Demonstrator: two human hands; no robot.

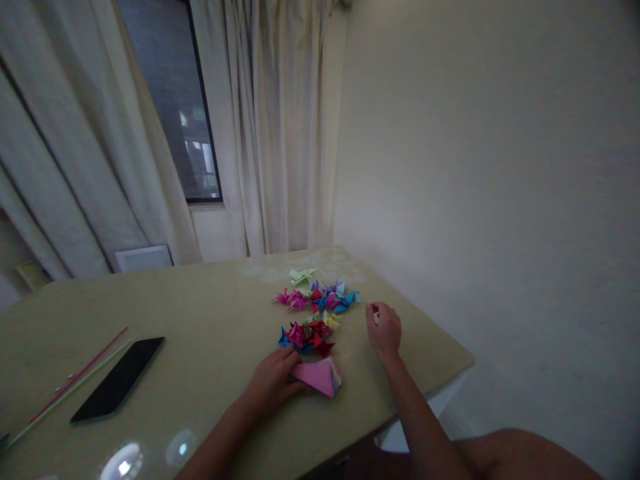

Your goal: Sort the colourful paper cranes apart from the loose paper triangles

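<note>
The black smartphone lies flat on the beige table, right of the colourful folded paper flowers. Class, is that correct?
No. The head view shows the black smartphone lying flat on the beige table left of the colourful folded paper flowers.

Left hand [273, 381]: palm down, fingers extended flat, bare forearm entering over the near edge of the table [200, 313]. Right hand [384, 331]: toward the right edge, knuckles up, fingers loosely curled; grip indeterminate.
</note>
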